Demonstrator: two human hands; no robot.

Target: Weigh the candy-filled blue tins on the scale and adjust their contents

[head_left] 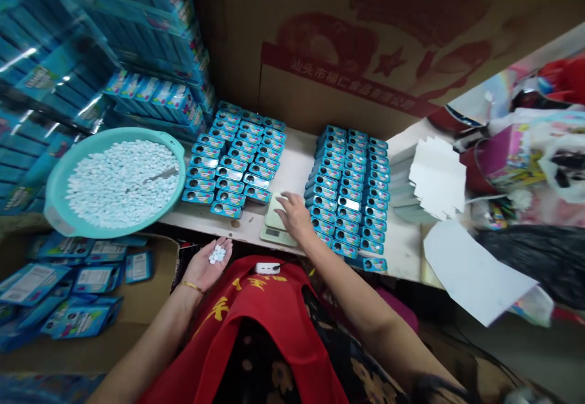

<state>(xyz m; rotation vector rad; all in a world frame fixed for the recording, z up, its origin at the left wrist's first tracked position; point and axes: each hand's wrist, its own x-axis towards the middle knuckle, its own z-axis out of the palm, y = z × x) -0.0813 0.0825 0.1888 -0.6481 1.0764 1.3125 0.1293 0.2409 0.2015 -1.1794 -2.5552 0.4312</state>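
Note:
Palm up at the table's front edge, my left hand [209, 265] is cupped around a small heap of white tablets [217, 254]. My right hand [295, 216] is over a small pale digital scale [274, 214]; its fingers are curved and apart, with nothing visible between them. I cannot tell whether the fingertips touch the scale's plate. Blue tins with round dark windows stand in rows on both sides of the scale, a left group [237, 154] and a right group [350, 184]. A turquoise basin [55, 191] to the left holds many white tablets and a grey scoop-like tool [159, 175].
Wrapped stacks of blue packs [137, 14] rise at the back left. Below the basin, a cardboard box [150, 294] holds blue packets. A large printed carton [237, 44] stands behind the table. White card stacks [439, 178] and a loose white sheet [475, 270] lie to the right.

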